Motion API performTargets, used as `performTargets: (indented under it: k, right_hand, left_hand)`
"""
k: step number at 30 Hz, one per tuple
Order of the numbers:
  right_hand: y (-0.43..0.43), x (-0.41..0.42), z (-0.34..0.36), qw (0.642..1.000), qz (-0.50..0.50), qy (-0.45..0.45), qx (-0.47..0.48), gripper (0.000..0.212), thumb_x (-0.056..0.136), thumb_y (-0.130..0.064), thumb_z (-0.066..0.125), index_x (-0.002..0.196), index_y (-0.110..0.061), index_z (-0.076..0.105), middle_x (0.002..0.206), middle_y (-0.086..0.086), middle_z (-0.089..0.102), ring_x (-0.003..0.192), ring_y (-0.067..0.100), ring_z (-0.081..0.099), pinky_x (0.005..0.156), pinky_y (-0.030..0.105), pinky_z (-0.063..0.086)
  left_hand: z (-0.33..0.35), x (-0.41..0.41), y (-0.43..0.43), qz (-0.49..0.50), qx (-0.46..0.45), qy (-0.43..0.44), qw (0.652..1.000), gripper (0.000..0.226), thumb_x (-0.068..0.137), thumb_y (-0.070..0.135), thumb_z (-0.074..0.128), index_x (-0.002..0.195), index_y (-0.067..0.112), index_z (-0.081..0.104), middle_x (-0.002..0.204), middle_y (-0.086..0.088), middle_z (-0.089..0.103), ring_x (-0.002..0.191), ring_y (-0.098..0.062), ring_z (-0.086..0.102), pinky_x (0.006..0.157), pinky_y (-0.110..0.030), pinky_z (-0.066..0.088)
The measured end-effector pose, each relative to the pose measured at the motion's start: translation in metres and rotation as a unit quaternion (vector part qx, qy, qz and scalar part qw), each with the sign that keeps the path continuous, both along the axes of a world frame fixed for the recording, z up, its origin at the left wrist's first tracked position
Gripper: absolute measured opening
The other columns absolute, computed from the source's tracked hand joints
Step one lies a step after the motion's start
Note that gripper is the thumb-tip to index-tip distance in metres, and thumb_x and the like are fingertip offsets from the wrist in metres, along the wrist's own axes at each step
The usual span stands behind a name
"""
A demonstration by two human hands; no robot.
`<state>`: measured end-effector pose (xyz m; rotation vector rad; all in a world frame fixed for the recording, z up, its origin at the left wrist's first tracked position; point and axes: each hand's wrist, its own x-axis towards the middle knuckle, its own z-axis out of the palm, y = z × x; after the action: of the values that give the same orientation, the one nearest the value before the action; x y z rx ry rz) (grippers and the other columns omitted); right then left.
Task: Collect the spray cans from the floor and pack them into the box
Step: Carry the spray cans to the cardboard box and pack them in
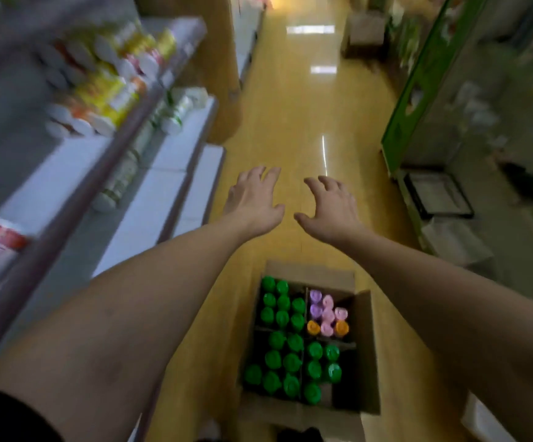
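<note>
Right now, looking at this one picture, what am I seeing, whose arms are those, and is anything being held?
There is no machine here: a person wears a wide-angle camera on the head, looking forward and down a shop aisle. The two bare arms are theirs. The left hand and right hand reach forward, fingers spread, holding nothing. Below them, on the yellow floor, stands an open cardboard box divided into sections. Most cans in it have green caps; the far right section holds pink, purple and orange caps. Blurred shelves of bottles run along the left.
</note>
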<state>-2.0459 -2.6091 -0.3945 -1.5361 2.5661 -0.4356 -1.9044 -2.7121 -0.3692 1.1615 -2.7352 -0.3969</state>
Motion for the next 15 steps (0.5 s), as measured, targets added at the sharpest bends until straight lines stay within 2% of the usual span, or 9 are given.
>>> performTargets:
  k: [4,7,11,15]
  right_hand:
    - [0.009,0.041,0.1,0.995,0.003,0.067,-0.069,0.081,0.086,-0.055,0.066,0.154,-0.028,0.034,0.16,0.009,0.034,0.146,0.032,0.029,0.116,0.051,0.029]
    - [0.023,0.079,0.162,0.988,-0.018,0.085,-0.129,0.081,0.086,-0.056,0.066,0.155,-0.029,0.033,0.16,0.007,0.035,0.146,0.032,0.031,0.116,0.049,0.029]
    - [0.047,0.129,0.215,0.982,-0.006,0.113,-0.153,0.08,0.089,-0.059,0.063,0.156,-0.03,0.03,0.162,0.007,0.033,0.147,0.032,0.027,0.116,0.049,0.028]
    - [0.068,0.165,0.266,0.973,0.005,0.132,-0.19,0.081,0.088,-0.066,0.059,0.156,-0.032,0.031,0.162,0.006,0.033,0.148,0.033,0.028,0.117,0.052,0.03]
  left_hand:
    - [0.104,0.046,0.005,-0.003,-0.085,0.046,0.995,0.077,0.093,0.042,0.062,0.158,0.025,0.024,0.163,-0.007,0.022,0.149,-0.03,0.019,0.118,-0.046,0.03]
    - [0.169,0.082,0.017,-0.009,-0.14,0.095,0.986,0.077,0.092,0.041,0.063,0.158,0.023,0.026,0.162,-0.008,0.024,0.148,-0.03,0.021,0.118,-0.043,0.028]
    - [0.228,0.13,0.04,-0.019,-0.17,0.129,0.977,0.077,0.092,0.041,0.065,0.157,0.024,0.028,0.164,-0.008,0.022,0.15,-0.03,0.017,0.118,-0.041,0.024]
    - [0.26,0.176,0.07,0.013,-0.202,0.141,0.969,0.075,0.093,0.048,0.062,0.157,0.026,0.028,0.163,-0.007,0.024,0.149,-0.029,0.019,0.119,-0.044,0.026]
